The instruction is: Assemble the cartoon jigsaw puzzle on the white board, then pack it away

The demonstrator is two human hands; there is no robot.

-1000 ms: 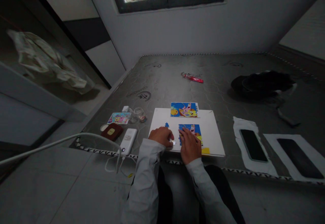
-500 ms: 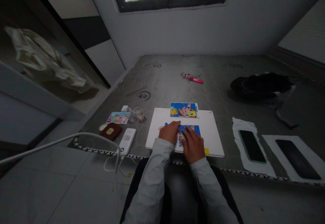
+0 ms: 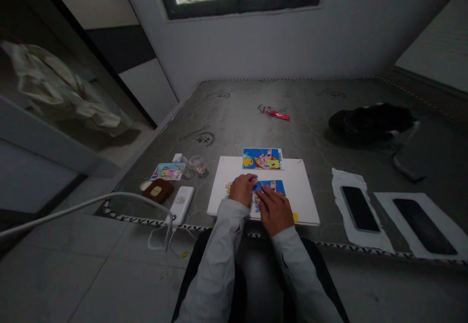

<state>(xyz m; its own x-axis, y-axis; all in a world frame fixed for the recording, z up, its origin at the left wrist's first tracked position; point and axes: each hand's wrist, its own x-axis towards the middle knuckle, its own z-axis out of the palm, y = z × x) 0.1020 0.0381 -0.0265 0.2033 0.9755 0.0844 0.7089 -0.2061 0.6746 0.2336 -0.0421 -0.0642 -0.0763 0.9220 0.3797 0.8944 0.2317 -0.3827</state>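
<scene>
On a white board (image 3: pixel 302 193) lies a partly joined blue jigsaw puzzle (image 3: pixel 278 185) with cartoon figures. My left hand (image 3: pixel 242 190) is at the puzzle's left edge, thumb and fingers pinched together; whatever small thing is between the fingertips is too tiny to make out. My right hand (image 3: pixel 275 210) rests over the lower right of the puzzle, its fingers stretched out on the surface and covering part of it. Loose puzzle pieces (image 3: pixel 228 187) show just left of my left hand. Beyond the puzzle, a blue cartoon picture card (image 3: pixel 262 159) lies across the board's far edge.
Left of the board are a white power bank (image 3: pixel 183 205) with cables, a brown pouch (image 3: pixel 158 191), a cartoon card (image 3: pixel 167 171) and a clear container (image 3: pixel 197 163). Two phones, one here (image 3: pixel 360 208), lie on the right. Farther back are a red packet (image 3: pixel 276 113) and a black bag (image 3: pixel 373 122).
My left hand's fingertips have drawn closer together at the puzzle's edge. My right hand has shifted slightly over the puzzle. The whole view has moved a little.
</scene>
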